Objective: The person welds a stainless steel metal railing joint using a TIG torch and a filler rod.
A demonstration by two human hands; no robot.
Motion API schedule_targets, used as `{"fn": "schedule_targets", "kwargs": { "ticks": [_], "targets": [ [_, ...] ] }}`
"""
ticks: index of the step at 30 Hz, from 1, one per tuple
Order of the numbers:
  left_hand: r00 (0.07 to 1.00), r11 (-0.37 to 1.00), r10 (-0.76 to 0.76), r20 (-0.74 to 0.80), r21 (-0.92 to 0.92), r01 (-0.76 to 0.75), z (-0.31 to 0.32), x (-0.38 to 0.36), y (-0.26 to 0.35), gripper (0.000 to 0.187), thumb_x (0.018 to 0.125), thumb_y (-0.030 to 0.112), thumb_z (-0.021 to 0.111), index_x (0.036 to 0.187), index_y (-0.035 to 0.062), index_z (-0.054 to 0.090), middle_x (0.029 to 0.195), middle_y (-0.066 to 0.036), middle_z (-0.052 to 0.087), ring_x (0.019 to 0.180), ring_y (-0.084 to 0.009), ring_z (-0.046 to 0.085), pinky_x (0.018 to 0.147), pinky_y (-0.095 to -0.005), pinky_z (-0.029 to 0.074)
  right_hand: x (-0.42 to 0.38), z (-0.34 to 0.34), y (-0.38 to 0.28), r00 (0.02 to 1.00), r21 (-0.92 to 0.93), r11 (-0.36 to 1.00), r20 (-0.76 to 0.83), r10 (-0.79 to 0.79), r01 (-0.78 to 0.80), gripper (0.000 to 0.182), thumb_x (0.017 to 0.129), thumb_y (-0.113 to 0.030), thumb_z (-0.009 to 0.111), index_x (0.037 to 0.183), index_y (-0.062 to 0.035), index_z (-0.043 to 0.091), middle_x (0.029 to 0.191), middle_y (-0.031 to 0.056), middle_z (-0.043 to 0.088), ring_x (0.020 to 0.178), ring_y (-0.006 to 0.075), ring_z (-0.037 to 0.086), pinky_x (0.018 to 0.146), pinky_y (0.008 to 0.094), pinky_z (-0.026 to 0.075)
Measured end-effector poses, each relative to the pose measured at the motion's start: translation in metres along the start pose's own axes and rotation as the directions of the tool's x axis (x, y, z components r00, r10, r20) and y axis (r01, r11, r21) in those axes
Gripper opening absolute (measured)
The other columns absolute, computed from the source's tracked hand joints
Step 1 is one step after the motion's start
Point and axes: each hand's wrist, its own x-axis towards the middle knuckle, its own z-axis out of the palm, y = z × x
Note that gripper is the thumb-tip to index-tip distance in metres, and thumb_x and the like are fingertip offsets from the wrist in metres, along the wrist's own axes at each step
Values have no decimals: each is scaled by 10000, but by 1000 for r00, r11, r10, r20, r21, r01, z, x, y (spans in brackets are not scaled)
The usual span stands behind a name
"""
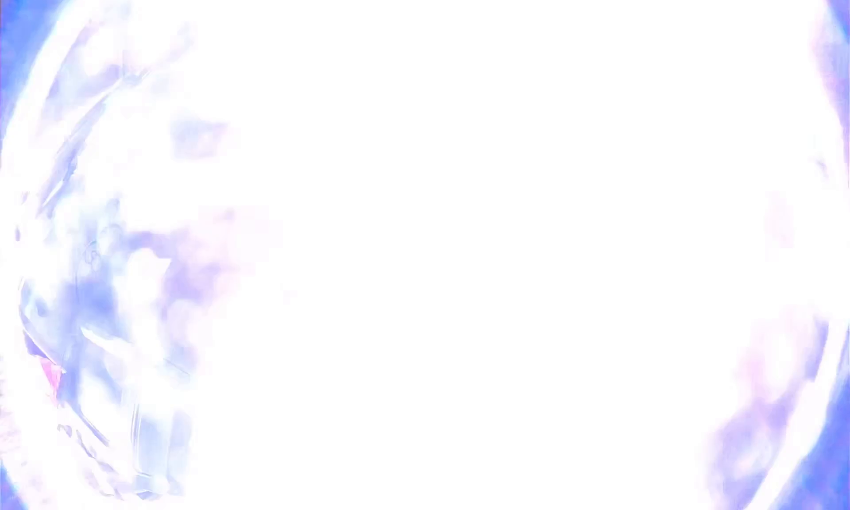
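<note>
Glare washes out nearly the whole head view, and its middle is plain white. Neither my left hand nor my right hand can be made out. Whatever they hold or touch is hidden by the overexposure.
Pale bluish shapes [93, 289], too faint to name, show along the left side. A small pink patch [51, 375] lies low at the far left. A blurred violet shape [753, 439] shows at the lower right.
</note>
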Motion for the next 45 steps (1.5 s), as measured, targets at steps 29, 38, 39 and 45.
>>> {"fn": "schedule_targets", "kwargs": {
  "ticks": [29,38,39,45],
  "targets": [
    [731,962,160,-664,-60,-266,-7,-120,51,413,1057,376,389,1214,40,571,676,22,542,610,-46,486,579,-201,385,10,0,10,994,86,991,-50,-98,102,529,1002,-128,487,1481,-113,264,934,58,590,547,19,405,494,167,366],
    [728,974,110,-677,-73,-214,6,-106,88,414,1044,412,409,1233,65,533,722,-30,654,636,-73,610,550,-211,450,19,-12,25,974,-111,968,-2,-228,226,515,1007,-166,500,1471,-135,280,936,47,583,557,25,401,491,170,334],
    [726,970,97,-681,-99,-223,7,-104,87,394,1043,405,418,1213,70,535,732,-37,663,644,-74,619,536,-207,434,18,-9,25,974,-120,967,-1,-228,227,515,1007,-168,501,1471,-134,280,937,49,585,556,26,401,490,171,334],
    [721,961,118,-683,-103,-255,-2,-98,76,359,1043,397,423,1145,73,540,752,-64,684,578,-57,566,494,-201,389,17,-8,24,979,-59,977,-7,-205,204,522,1005,-174,504,1473,-126,278,930,62,599,548,30,408,484,172,339]
  ]
}}
